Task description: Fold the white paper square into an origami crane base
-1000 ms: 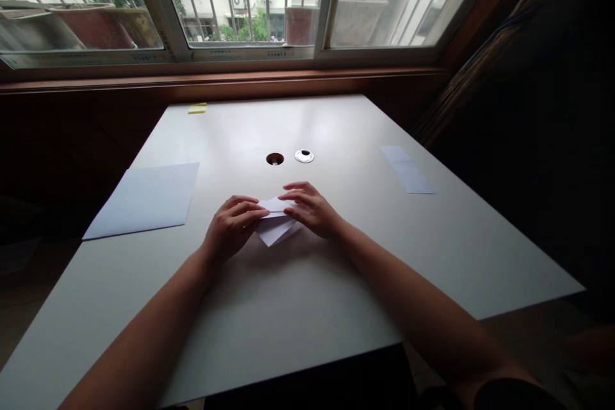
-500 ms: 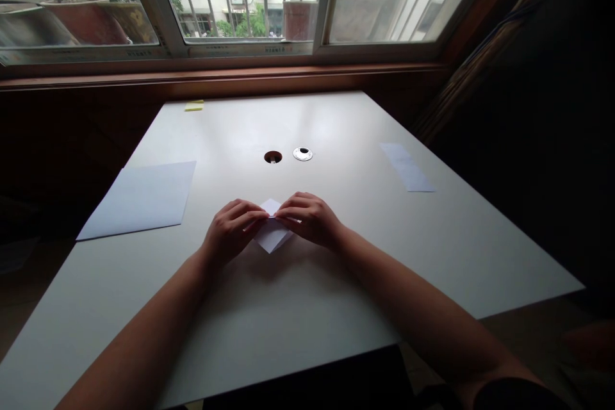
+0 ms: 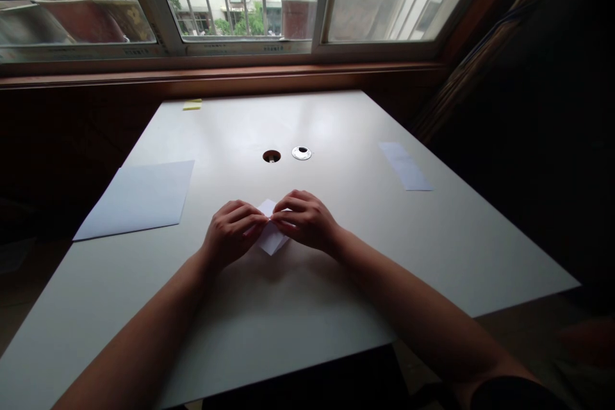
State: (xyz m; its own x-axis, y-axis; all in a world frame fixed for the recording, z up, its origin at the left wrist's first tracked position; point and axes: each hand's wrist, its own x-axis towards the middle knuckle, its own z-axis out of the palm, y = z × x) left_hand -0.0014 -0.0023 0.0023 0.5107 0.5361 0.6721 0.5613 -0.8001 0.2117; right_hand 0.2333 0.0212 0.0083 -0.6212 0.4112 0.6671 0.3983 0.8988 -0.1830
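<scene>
A small folded white paper (image 3: pixel 271 241) lies on the white table (image 3: pixel 298 295) in front of me, its lower corner pointing toward me. My left hand (image 3: pixel 231 232) curls over its left side, fingers pinched on the fold. From the right, my right hand (image 3: pixel 307 221) covers the paper with bent fingers pressing its top edge. The two hands' fingertips meet over the paper's middle, hiding most of it.
A larger white sheet (image 3: pixel 137 198) lies at the table's left edge. A narrow paper strip (image 3: pixel 405 166) rests at the right. A cable hole (image 3: pixel 271 155) and its loose round cap (image 3: pixel 301 153) sit beyond my hands. A yellow note pad (image 3: pixel 192 104) lies at the far left corner.
My hands have drawn closer together over the paper, and the paper has been folded smaller, with less of it showing below my fingers than a second ago.
</scene>
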